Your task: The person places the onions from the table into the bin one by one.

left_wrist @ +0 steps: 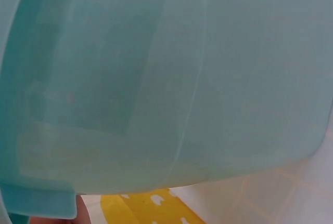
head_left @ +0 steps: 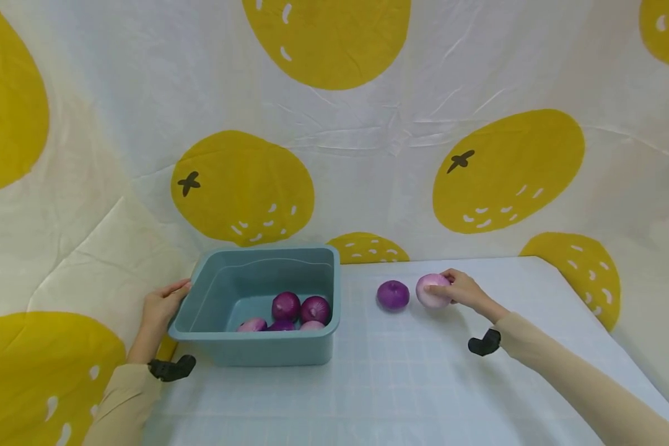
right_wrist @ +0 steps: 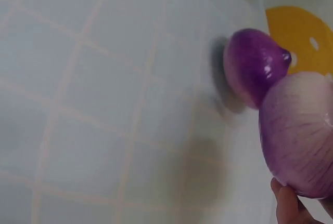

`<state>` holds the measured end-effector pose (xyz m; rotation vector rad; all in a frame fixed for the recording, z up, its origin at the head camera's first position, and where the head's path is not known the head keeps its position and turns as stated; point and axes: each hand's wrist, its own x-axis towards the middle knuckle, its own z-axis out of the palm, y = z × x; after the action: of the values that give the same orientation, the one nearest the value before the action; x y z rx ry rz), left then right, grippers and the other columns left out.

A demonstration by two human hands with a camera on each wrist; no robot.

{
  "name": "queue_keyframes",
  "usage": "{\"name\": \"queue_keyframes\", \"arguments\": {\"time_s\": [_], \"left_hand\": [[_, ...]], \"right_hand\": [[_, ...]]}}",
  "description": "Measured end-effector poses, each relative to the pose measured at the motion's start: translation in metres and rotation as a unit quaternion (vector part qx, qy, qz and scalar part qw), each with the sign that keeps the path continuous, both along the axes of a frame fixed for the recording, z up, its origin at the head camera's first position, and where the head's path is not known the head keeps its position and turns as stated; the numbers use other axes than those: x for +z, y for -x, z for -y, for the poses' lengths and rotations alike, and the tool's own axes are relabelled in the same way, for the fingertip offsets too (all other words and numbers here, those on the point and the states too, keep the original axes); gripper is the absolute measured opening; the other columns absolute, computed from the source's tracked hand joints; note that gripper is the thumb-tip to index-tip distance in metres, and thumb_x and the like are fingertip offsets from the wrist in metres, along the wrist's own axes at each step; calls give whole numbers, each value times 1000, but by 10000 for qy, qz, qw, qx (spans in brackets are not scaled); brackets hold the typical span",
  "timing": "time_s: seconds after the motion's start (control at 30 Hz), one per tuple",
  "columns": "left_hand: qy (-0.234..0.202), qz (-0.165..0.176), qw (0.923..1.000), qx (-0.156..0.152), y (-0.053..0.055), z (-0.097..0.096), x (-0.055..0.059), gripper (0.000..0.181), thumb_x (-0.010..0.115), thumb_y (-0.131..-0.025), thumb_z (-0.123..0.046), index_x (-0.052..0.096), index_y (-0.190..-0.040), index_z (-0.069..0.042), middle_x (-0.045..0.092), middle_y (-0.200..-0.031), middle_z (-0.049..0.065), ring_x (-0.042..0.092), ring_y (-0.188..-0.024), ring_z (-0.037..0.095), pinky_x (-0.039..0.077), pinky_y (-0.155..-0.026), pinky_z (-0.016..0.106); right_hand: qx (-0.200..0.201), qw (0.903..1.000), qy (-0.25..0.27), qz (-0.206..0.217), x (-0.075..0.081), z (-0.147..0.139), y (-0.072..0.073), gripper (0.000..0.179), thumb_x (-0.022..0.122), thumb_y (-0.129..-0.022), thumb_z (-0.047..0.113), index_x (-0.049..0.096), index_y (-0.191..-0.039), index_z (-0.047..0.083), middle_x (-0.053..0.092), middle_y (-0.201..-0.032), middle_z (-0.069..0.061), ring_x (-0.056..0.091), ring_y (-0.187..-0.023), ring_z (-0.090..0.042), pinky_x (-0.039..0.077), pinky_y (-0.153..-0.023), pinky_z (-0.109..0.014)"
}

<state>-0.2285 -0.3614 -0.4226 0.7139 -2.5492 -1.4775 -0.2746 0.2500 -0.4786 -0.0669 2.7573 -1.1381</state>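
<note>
At the left, my left hand [head_left: 160, 308] grips the rim of a blue-green plastic tub [head_left: 262, 350]. In the left wrist view the wall of the tub [left_wrist: 156, 78] fills most of the picture, with a bit of finger [left_wrist: 83, 211] under the rim. Several red onions [head_left: 286, 306] lie inside the tub, some partly hidden by its front wall. My right hand [head_left: 465, 290] holds a pale purple onion [right_wrist: 299, 135] between thumb and fingers, seemingly just above the table. Just left of it, a darker purple onion [head_left: 393, 295] rests on the tabletop.
A pale checked cloth [head_left: 390, 384] covers the table. Behind it and along the left side hangs a white curtain [head_left: 368, 124] printed with yellow fruit. The table's right edge slants off beyond my right arm.
</note>
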Motion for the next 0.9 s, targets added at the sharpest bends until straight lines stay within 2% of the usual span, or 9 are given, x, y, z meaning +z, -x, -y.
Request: {"name": "queue_keyframes", "arguments": {"time_s": [0.23, 0.47, 0.6, 0.7, 0.8, 0.9], "left_hand": [[-82, 67, 9999, -91, -2, 1, 1, 63, 54, -94, -43, 49, -137, 2, 42, -145, 22, 38, -136, 36, 31, -112, 48], [-106, 98, 9998, -139, -2, 1, 1, 64, 53, -95, -45, 48, -138, 1, 41, -146, 22, 37, -137, 37, 30, -113, 49], [16, 11, 10000, -62, -2, 1, 0, 61, 54, -95, -43, 50, -137, 1, 44, -144, 22, 43, -132, 34, 37, -107, 44], [200, -68, 9998, -35, -2, 0, -1, 59, 55, -94, -43, 54, -134, 0, 50, -140, 22, 48, -126, 32, 43, -92, 33], [315, -101, 9994, -58, -2, 0, -1, 58, 57, -94, -42, 55, -133, 0, 56, -135, 21, 51, -121, 31, 41, -81, 25], [299, -93, 9994, -147, -3, 2, 0, 59, 58, -93, -42, 55, -133, 1, 56, -135, 20, 49, -124, 33, 44, -89, 30]], "right_hand": [[243, 9994, 156, -188, 20, 22, 4, 68, 67, -84, 48, 51, -125, -4, 59, -121, -25, 60, -94, -26, 56, -70, -30], [602, 9962, 325, -534, 51, 45, 8, 61, 66, -87, 44, 53, -125, -1, 60, -121, -23, 59, -98, -28, 56, -73, -30], [758, 9943, 325, -675, 71, 61, 12, 59, 68, -85, 45, 55, -124, 4, 62, -121, -19, 59, -101, -29, 56, -77, -33], [963, 9913, 412, -803, 84, 77, 14, 55, 70, -84, 42, 56, -124, 7, 63, -120, -16, 58, -104, -29, 55, -82, -37], [1210, 9869, 536, -921, 94, 94, 15, 53, 72, -83, 39, 57, -124, 9, 64, -118, -13, 58, -105, -28, 54, -85, -39], [1430, 9827, 638, -991, 102, 114, 13, 53, 73, -82, 37, 56, -124, 9, 63, -118, -12, 58, -105, -27, 54, -85, -37]]}}
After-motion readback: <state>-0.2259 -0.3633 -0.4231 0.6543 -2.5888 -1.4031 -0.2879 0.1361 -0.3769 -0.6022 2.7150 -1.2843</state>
